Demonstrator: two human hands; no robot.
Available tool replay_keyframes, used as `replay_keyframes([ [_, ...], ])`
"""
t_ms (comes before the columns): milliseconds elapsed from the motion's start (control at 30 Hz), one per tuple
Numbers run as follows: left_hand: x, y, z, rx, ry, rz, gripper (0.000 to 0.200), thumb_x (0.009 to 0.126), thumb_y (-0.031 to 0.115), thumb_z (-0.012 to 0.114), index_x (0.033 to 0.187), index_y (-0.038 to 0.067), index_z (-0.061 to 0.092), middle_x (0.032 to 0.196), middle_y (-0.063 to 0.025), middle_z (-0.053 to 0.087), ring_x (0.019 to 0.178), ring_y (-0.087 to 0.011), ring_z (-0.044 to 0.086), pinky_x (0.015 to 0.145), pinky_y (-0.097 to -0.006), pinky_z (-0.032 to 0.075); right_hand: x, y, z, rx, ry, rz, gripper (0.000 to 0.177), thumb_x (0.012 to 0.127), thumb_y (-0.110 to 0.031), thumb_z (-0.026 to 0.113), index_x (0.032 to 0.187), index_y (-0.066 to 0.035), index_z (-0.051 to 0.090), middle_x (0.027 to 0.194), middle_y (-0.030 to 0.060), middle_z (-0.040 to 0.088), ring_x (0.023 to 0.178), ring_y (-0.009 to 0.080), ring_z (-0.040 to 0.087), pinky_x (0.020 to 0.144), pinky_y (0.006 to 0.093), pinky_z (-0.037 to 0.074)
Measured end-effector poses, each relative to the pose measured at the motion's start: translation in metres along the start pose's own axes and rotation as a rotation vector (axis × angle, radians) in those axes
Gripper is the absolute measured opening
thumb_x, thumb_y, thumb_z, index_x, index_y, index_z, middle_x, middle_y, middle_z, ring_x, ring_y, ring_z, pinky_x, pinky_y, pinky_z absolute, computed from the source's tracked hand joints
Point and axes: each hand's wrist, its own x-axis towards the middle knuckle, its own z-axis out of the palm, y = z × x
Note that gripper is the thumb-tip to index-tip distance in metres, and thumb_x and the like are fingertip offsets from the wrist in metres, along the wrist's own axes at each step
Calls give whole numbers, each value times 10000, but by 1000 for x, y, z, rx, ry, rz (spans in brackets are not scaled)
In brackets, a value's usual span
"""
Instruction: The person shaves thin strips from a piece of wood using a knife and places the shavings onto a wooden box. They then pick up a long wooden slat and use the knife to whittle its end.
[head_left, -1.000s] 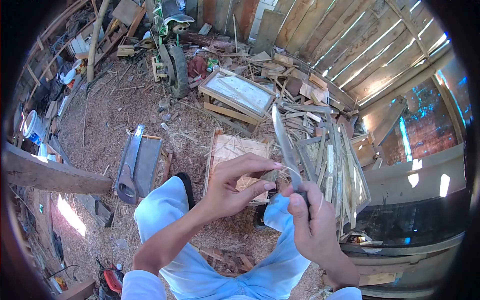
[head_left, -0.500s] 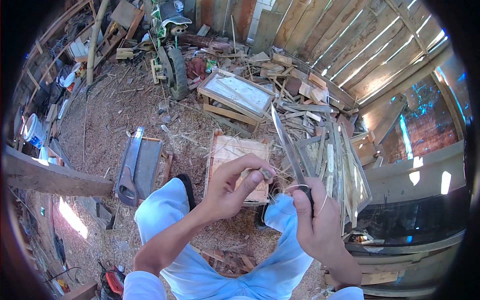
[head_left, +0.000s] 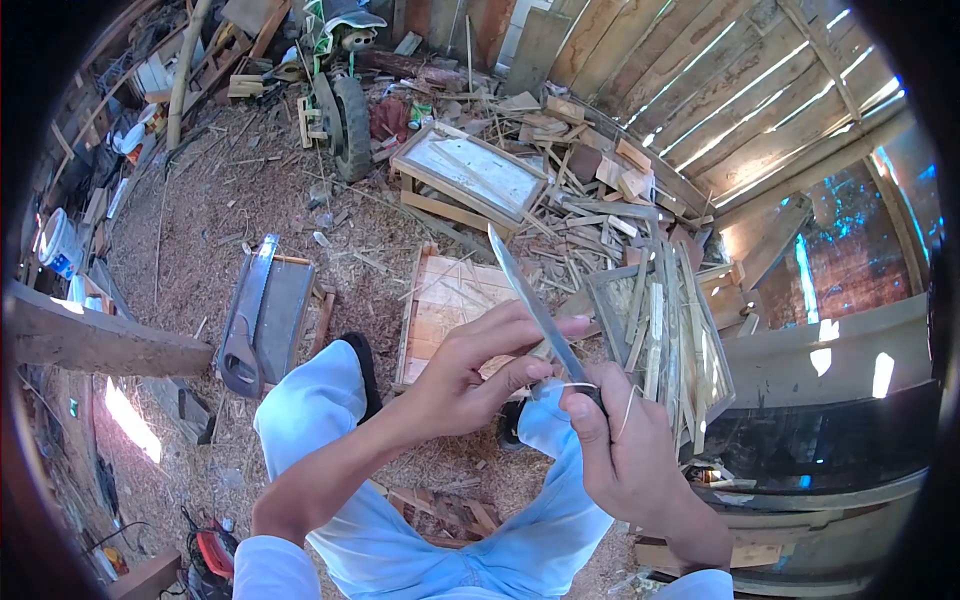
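Observation:
My right hand point(head_left: 640, 450) is wrapped around the dark handle of a long knife point(head_left: 528, 290), its blade angled up and to the left. A thin pale strip point(head_left: 627, 412) curves in a loop by the right fingers and the handle. Close against the blade is my left hand point(head_left: 475, 370), its thumb and fingers curled toward each other with one finger reaching behind the blade. Whatever lies between those fingertips is hidden or too small to make out. Below the hands is a shallow wooden box point(head_left: 455, 300) on the ground.
A handsaw point(head_left: 245, 350) rests on a dark board point(head_left: 285, 320) at left. Long wooden strips point(head_left: 670, 320) lie on a frame at right. Beyond are a framed white panel point(head_left: 470, 175), scrap wood point(head_left: 600, 160) and a wheel point(head_left: 350, 130). A wooden beam point(head_left: 110, 335) juts in from the left.
The knife has swung left, its tip lower and farther left. My left hand has moved against the blade, and the small bit seen at its fingertips no longer shows.

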Motion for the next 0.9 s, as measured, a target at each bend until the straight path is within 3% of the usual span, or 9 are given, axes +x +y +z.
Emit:
replay_keyframes([
  [33,-1,-1,1,0,5,-2,354,908,135,576,1255,63,574,1143,-100,593,1007,-203,539,860,-322,426,0,-1,0,0,-5,-1,203,957,-153,483,1047,28,500,662,187,560,599,346,608,538,398,451],
  [100,-1,-3,6,-27,84,19,428,891,313,598,1232,54,595,851,-56,607,791,-162,556,728,-310,438,-2,-2,-1,5,-50,50,208,955,-148,484,1058,32,494,652,184,558,593,347,606,528,397,447],
  [200,-2,-4,6,-64,54,-3,440,890,334,601,1234,60,596,841,-51,598,786,-157,553,726,-307,437,-4,0,1,47,-43,81,235,981,-205,434,992,15,516,658,139,546,547,280,566,528,362,425],
  [500,-5,-6,8,-142,46,12,490,892,414,596,1202,35,612,766,-50,583,753,-155,556,693,-308,431,-8,-2,-1,116,-96,107,278,987,-239,424,990,24,514,709,144,582,596,263,604,559,344,450],
  [533,-5,-6,9,-139,44,12,490,892,414,596,1202,35,612,766,-50,583,753,-155,556,693,-308,431,-7,-2,-2,119,-93,105,278,987,-239,424,990,24,514,709,144,582,596,263,604,559,344,450],
  [600,-5,-7,9,-170,53,36,490,889,411,601,1195,29,615,765,-54,584,736,-155,544,685,-306,424,-6,-5,-7,166,-195,142,229,960,-146,467,1074,54,465,677,212,574,631,382,620,536,423,454],
  [633,-5,-4,7,-167,50,35,490,889,411,601,1195,29,615,765,-54,584,736,-155,544,685,-306,424,-6,-4,-6,169,-192,141,229,960,-146,467,1074,54,465,677,212,574,631,382,620,536,423,454],
  [700,-6,3,2,-180,-49,-46,385,897,258,605,1213,40,602,1122,-114,641,999,-225,601,878,-366,449,-9,0,-5,183,-179,100,232,966,-159,458,1062,52,463,684,212,575,643,389,620,539,423,451],
  [900,-5,-2,5,-184,-39,17,403,846,230,664,1198,40,616,1048,-105,652,917,-209,597,828,-355,452,-8,0,-6,233,-245,121,234,974,-181,446,1061,36,456,662,199,559,640,394,611,546,429,441],
])
